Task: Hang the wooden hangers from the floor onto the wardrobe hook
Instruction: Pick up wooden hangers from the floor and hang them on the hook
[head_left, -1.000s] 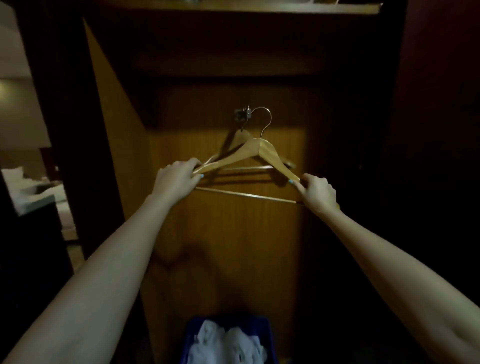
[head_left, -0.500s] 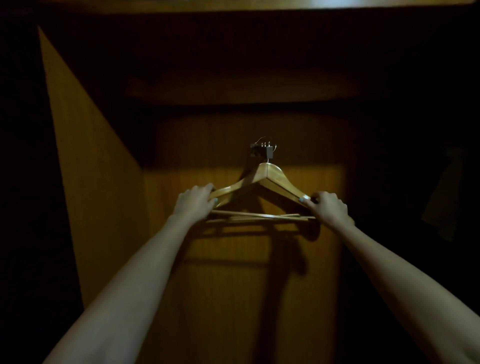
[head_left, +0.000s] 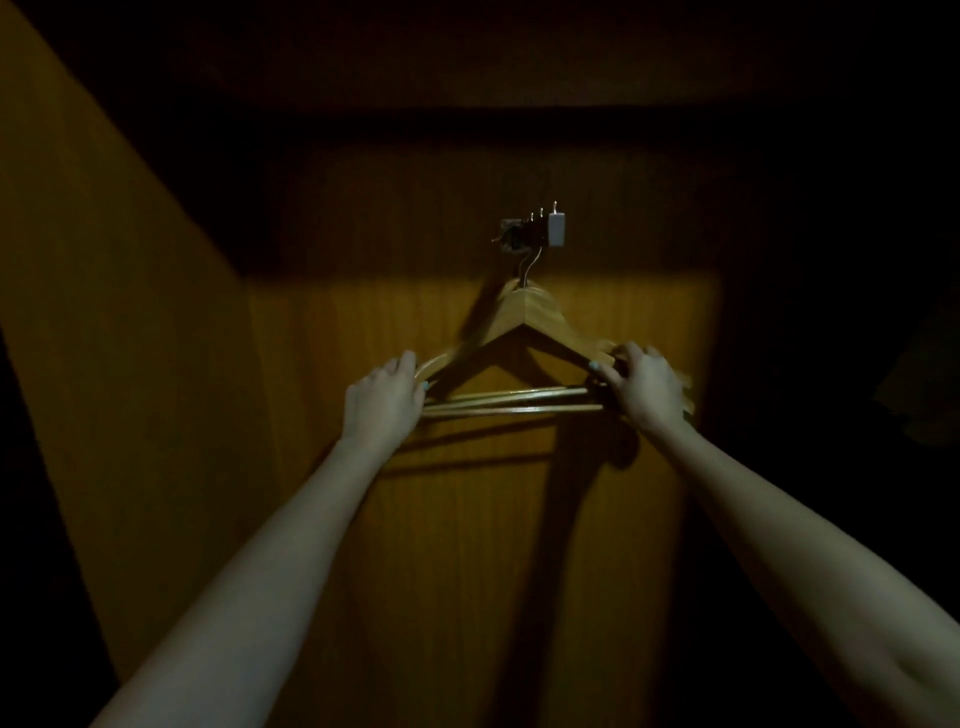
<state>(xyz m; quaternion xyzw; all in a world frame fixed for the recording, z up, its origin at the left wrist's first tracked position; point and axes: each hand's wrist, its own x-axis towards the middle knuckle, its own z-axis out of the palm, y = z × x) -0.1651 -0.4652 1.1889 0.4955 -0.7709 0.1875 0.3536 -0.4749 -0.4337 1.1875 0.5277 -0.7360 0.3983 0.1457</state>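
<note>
A small bunch of pale, triangular wooden hangers (head_left: 537, 312) hangs against the back of a dim wardrobe. Their thin metal wire necks (head_left: 530, 267) rise to the wardrobe hook (head_left: 531, 234), a small grey metal fitting with several prongs fixed high on the panel. The necks reach up into the prongs, but the spot is dark and I cannot tell for certain that each one is seated. The hangers lie nearly stacked, one in front of another, with their shoulders overlapping and their slim wooden crossbars (head_left: 511, 402) showing as two or three close lines. In this light their exact number is hard to tell.

Both bare arms stretch forward and up from the bottom corners. The left hand (head_left: 384, 402) grips the left ends of the hangers, with its fingers curled over the top of the sloping shoulder and its thumb tucked underneath, by the crossbars. The right hand (head_left: 649, 389) grips the right ends in the same way, with its fingers wrapped over the shoulder and its thumb pressed on the near face.

Behind the hangers is the orange-brown wood-grain back panel (head_left: 467, 519), lit in a patch below the hook. A matching side panel (head_left: 104, 312) slants away on the left. The hangers and arms cast dark shadows on the back panel.
</note>
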